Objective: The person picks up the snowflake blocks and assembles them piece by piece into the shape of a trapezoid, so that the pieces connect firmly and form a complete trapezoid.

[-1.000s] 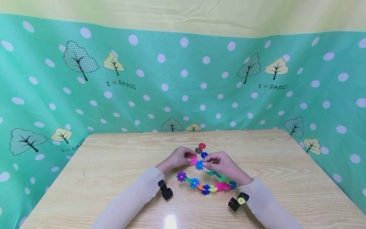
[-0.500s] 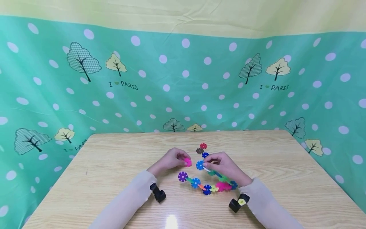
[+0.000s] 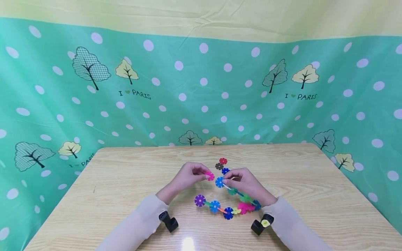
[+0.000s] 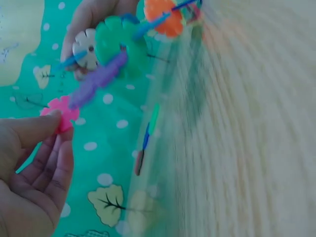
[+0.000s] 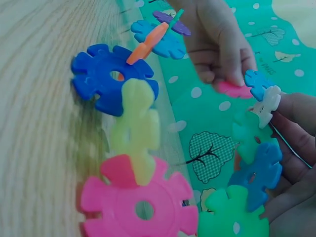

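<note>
My left hand (image 3: 188,177) pinches a pink notched plastic disc (image 3: 210,176) between thumb and fingertips. Just right of it, a light blue disc (image 3: 220,182) forms the end of a chain of interlocking snowflake discs. My right hand (image 3: 244,180) holds the chain near that end, its fingers on a white disc (image 5: 269,106). From there the chain curves through green, blue and pink discs (image 5: 143,207) and a pale yellow disc (image 5: 136,131), back left to a purple disc (image 3: 200,200) at the other end. In the head view a small gap shows between the pink and light blue discs.
Behind the hands, a short row of linked discs lies on the wooden table (image 3: 132,181), with red (image 3: 223,161), brown (image 3: 219,166) and dark blue (image 3: 225,171) showing. A green dotted curtain (image 3: 163,118) hangs round the table's back and sides.
My left hand drew away leftward from the light blue disc with the pink disc, then came partway back. The chain's purple end dips slightly lower. My right hand stays almost in place.
</note>
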Motion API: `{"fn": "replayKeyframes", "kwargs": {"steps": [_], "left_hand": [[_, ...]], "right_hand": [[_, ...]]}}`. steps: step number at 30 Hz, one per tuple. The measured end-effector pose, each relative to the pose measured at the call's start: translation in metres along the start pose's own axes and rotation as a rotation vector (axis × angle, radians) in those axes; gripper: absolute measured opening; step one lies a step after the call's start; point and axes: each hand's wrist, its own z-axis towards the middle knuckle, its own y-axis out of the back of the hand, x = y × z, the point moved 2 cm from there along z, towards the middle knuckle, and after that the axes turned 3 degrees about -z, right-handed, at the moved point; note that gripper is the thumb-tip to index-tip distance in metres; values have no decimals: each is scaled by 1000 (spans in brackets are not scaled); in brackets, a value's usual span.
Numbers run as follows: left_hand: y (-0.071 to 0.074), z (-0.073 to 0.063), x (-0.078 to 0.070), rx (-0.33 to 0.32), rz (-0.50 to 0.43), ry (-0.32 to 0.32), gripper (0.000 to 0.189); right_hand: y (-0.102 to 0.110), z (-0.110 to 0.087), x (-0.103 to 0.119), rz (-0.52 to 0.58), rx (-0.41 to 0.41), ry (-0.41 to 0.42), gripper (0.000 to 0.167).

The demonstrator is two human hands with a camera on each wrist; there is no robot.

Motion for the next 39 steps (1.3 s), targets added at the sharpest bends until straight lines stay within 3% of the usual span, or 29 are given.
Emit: {"fn": "replayKeyframes", "kwargs": {"steps": [9, 15, 23, 28, 31, 39], "left_hand": [[-8, -10, -14, -35, -64, -59, 12], [-9, -11, -15, -66, -64, -86, 13], [-13, -11, -15, -70, -99, -50, 13], [-14, -16, -29, -50, -118, -54, 14], [-15, -19, -36, -50, -134, -91, 13], [-19, -12, -10, -85, -127, -146, 12]], "right_hand": [[0, 0, 1, 14, -16, 1, 17], [0, 0, 1, 13, -28, -26, 19], [1, 0, 1, 36, -31, -51, 19], [0, 0, 2, 32, -38, -71, 19], [-1, 0, 5, 31, -44, -78, 19], [-4, -1, 10, 33, -68, -105, 17]]}}
